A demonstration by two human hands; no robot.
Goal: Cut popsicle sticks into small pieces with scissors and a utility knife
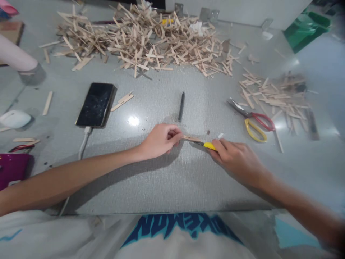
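Observation:
My left hand (164, 140) is closed in a pinch on one end of a flat wooden stick (192, 138), which points right, low over the grey table. Wrapped around the yellow handle of a utility knife (209, 145) is my right hand (234, 158). The knife's dark blade points left and lies along the stick's near edge; whether it cuts in, I cannot tell. A dark, slim pen-like rod (181, 107) lies just beyond my hands. Scissors (249, 117) with one red and one yellow handle loop rest to the right.
A large heap of wooden stick pieces (142, 43) spreads along the back, and a smaller pile (272, 95) lies at right. A phone (96, 104) with a white cable (84, 142) is left of my hands. A white mouse (14, 118) and purple object (14, 169) sit far left.

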